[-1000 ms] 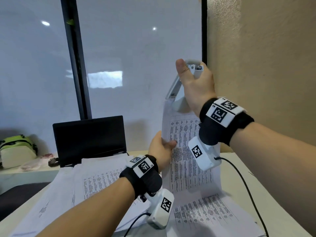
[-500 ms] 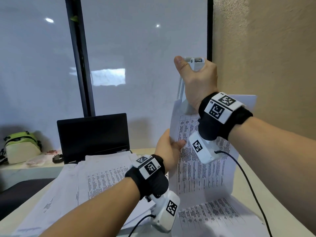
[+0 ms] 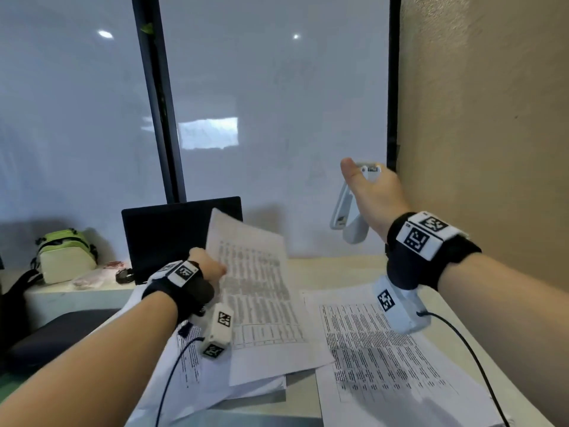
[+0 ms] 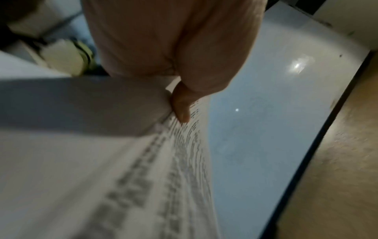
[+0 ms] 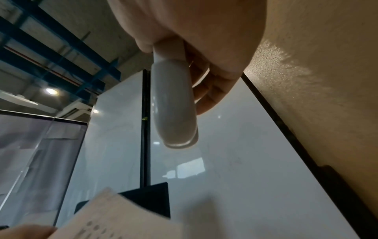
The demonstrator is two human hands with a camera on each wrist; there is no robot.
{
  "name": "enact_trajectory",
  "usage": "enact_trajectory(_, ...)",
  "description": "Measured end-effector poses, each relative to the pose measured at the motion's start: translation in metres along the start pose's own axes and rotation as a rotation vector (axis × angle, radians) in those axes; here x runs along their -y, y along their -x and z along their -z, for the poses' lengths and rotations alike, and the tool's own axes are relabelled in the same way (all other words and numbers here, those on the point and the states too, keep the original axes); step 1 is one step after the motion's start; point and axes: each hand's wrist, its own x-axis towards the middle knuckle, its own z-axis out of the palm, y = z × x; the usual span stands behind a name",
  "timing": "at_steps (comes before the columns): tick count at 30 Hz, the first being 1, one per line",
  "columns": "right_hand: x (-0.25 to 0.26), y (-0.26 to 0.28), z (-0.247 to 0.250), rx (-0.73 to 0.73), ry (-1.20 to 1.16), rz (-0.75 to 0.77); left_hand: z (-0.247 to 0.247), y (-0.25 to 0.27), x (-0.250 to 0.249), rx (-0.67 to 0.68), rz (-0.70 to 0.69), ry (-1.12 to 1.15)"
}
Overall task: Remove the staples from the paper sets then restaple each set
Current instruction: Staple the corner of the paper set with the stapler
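Note:
My left hand (image 3: 209, 268) pinches the left edge of a printed paper set (image 3: 261, 300), holding it tilted above a pile of other papers (image 3: 197, 383). In the left wrist view my thumb (image 4: 180, 105) presses on the printed sheet (image 4: 159, 177). My right hand (image 3: 374, 192) is raised at the right and grips a white stapler (image 3: 348, 220), which hangs with its nose down, away from the paper. The right wrist view shows the stapler (image 5: 174, 103) held in my curled fingers. Another printed paper set (image 3: 385, 359) lies flat on the table below my right wrist.
A black laptop (image 3: 166, 232) stands open at the back of the table (image 3: 332, 272). A green and white bag (image 3: 66, 254) sits on a ledge at far left. A tan wall (image 3: 492, 134) is close on the right, with frosted glass panels behind.
The stapler has come off the top of the paper set. My left hand has carried the set down and to the left over the pile, and my right hand has moved right with the stapler.

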Motion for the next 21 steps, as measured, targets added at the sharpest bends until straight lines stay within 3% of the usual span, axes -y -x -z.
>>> enact_trajectory(2, -0.020, 0.004, 0.001, 0.045, 0.027, -0.050, 0.010, -0.030, 0.026, -0.032, 0.085, -0.201)
enact_trajectory(4, -0.039, 0.006, 0.004, 0.085, 0.046, -0.101, 0.019, -0.018, 0.027, -0.052, 0.113, -0.317)
enact_trajectory(7, -0.063, 0.010, 0.008, 0.136, 0.085, -0.188, 0.022, 0.016, 0.010, 0.001, 0.048, -0.436)
enact_trajectory(14, -0.107, 0.022, 0.014, 0.258, 0.254, -0.333, -0.035, 0.045, -0.027, 0.273, -0.219, -0.415)
enact_trajectory(18, -0.131, 0.027, 0.011, 0.293, 0.356, -0.406, -0.087, 0.064, -0.047, 0.511, -0.246, -0.344)
enact_trajectory(21, -0.147, 0.029, 0.008, 0.337, 0.392, -0.442, -0.124, 0.064, -0.054, 0.587, -0.202, -0.330)
